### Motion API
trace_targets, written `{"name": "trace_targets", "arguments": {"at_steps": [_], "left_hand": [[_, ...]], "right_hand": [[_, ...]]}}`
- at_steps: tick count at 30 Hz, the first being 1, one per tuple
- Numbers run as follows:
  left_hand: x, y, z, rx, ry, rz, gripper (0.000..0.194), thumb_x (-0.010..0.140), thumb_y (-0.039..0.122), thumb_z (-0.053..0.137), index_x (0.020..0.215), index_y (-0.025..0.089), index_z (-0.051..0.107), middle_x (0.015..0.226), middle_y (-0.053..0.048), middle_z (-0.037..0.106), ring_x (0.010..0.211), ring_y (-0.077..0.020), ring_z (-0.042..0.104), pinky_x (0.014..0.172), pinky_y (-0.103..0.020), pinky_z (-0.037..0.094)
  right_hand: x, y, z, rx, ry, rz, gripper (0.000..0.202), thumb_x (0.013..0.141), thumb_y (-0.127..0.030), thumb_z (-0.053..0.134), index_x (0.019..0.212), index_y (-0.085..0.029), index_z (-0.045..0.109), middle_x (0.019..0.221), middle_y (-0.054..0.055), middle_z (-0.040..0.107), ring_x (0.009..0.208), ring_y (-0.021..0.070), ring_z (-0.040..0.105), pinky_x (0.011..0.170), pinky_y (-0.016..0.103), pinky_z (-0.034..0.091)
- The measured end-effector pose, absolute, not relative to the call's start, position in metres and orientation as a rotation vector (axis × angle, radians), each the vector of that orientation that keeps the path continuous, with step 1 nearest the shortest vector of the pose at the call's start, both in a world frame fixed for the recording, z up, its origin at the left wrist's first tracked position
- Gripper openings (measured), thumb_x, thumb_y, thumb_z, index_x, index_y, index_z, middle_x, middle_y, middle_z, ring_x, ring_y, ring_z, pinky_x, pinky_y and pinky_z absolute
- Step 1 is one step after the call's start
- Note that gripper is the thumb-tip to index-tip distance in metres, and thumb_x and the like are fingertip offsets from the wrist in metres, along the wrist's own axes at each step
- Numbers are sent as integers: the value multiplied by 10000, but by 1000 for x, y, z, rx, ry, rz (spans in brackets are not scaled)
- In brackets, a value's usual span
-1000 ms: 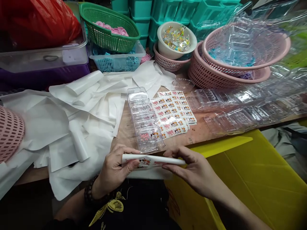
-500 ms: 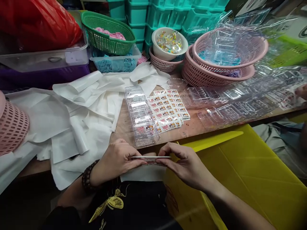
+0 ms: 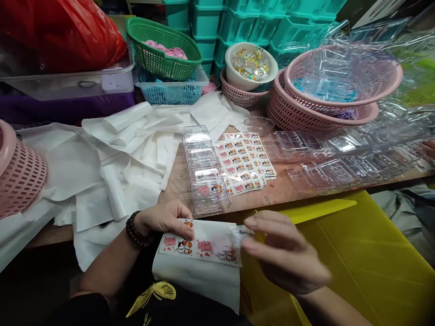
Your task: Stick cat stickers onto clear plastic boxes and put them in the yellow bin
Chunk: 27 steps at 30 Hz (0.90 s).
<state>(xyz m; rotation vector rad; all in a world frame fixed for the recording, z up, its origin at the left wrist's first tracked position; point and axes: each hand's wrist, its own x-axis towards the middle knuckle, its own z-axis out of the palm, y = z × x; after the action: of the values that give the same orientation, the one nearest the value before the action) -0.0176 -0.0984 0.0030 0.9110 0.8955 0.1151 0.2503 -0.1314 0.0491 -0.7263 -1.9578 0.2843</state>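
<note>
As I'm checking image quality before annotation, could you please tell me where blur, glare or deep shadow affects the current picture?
Head view: the right hand is motion-blurred, as is the right end of the held sticker sheet, while the left hand looks sharper; head view: bright glare on the clear plastic trays; head view: deep shadow in the lower left corner.

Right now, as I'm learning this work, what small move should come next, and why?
Probably ease the right hand away: its blurred fingers seem to pinch a piece at the right end of the sticker strip, which the left hand holds.
</note>
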Motion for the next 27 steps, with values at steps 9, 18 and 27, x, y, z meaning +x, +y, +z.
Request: {"name": "trace_targets", "arguments": {"at_steps": [9,18,27], "left_hand": [[-15,-107,40,2112,1116,648,94,872,255,678,850,209,757,1352,-120,592,1173,-276,556,982,-443,462],[-6,-103,19,2179,1243,556,156,901,304,645,852,196,747,1637,-137,231,1158,-323,517,965,-548,463],[-7,-100,16,2176,1199,540,123,878,291,672,812,205,731,1650,-78,196,1136,-319,538,921,-516,492]], "right_hand": [[219,-22,54,-1400,-1454,1442,292,647,-424,836,701,-173,697,611,-17,625,488,69,453,457,238,356],[204,13,37,-1465,-1654,1540,387,624,-526,801,695,-168,670,654,-6,611,617,114,508,605,286,399],[203,14,36,-1458,-1738,1490,322,729,-476,749,722,-161,682,681,10,647,619,126,551,609,293,429]]}}
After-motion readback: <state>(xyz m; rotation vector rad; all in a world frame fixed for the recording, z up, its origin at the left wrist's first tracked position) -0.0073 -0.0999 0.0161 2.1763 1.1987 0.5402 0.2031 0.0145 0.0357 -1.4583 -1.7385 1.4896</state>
